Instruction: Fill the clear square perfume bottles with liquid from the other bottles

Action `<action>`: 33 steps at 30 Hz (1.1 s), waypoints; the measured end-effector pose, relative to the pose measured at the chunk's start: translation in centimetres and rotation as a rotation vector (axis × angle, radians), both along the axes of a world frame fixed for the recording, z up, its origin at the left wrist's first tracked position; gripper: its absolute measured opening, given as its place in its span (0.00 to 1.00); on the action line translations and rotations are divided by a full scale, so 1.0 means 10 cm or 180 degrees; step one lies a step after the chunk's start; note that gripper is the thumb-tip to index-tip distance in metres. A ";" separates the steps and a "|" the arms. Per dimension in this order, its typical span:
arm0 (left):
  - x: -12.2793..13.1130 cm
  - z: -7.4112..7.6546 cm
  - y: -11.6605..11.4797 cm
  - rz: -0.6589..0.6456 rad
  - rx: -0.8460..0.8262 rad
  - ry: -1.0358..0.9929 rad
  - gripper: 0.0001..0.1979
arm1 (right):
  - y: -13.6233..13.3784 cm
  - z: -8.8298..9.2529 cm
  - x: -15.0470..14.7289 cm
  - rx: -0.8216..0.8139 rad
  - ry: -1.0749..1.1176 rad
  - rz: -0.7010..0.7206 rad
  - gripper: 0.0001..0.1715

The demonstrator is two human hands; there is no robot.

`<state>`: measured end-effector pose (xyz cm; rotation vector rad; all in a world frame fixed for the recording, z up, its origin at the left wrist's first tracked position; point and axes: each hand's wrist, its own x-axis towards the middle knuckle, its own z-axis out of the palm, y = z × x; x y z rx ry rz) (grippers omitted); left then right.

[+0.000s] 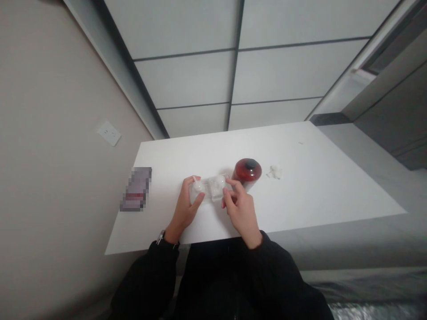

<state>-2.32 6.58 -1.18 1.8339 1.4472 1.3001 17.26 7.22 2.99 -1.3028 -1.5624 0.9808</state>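
At the near side of the white rectangular desk (316,186), the left hand (184,211) grips one end of a transparent, boxy plastic container (207,192), thumb on the near side and fingers beyond, probably to steady it. The right hand (242,209) is curled narrowly at the other end, thumb and forefinger close to a white rounded piece (220,181); whether it pinches anything I cannot tell. A second white rounded piece (198,186) shows between the left thumb and fingers. Whether both pieces sit inside or on top is unclear. Just beyond the right fingers, a red-brown translucent bottle (246,172) stands upright, its black cap (251,164) on; its contents cannot be made out.
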 end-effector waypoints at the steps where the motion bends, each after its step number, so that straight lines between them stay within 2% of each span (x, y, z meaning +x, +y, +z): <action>1: 0.00 -0.01 0.00 0.0024 -0.0003 -0.0008 0.21 | 0.00 -0.01 0.00 0.0016 -0.0023 -0.0089 0.16; 3: -0.01 -0.02 0.00 0.0040 -0.0011 -0.0013 0.20 | -0.01 -0.01 0.00 0.0046 -0.0059 -0.0197 0.13; 8: -0.01 0.00 -0.03 -0.0040 -0.0059 -0.0014 0.18 | 0.02 0.01 -0.01 0.0183 -0.0424 0.0037 0.18; 11: -0.01 -0.03 -0.04 0.0014 -0.0068 -0.0037 0.18 | 0.04 0.00 -0.02 0.0168 -0.0431 -0.0146 0.13; 14: -0.01 -0.04 -0.05 0.0077 -0.0073 -0.0029 0.16 | 0.04 0.01 -0.02 0.0245 -0.0465 -0.0209 0.15; 17: 0.00 0.01 -0.06 -0.0017 -0.0107 0.0018 0.13 | 0.04 0.02 -0.02 0.0326 -0.0589 -0.0064 0.20; 20: 0.01 0.08 -0.08 -0.0138 -0.0159 0.0048 0.15 | 0.04 0.03 -0.02 0.0265 -0.0514 -0.0177 0.18; 24: 0.02 0.10 -0.08 -0.0007 -0.0156 0.0110 0.14 | 0.06 0.05 -0.02 0.0295 -0.0589 -0.0073 0.23; 30: 0.02 0.14 -0.07 -0.0017 -0.0188 0.0409 0.10 | 0.03 0.08 -0.04 0.0065 -0.0385 -0.0191 0.16; 33: 0.02 0.17 -0.07 -0.0021 -0.0223 0.0452 0.12 | 0.02 0.11 -0.05 -0.0019 -0.0376 -0.0003 0.22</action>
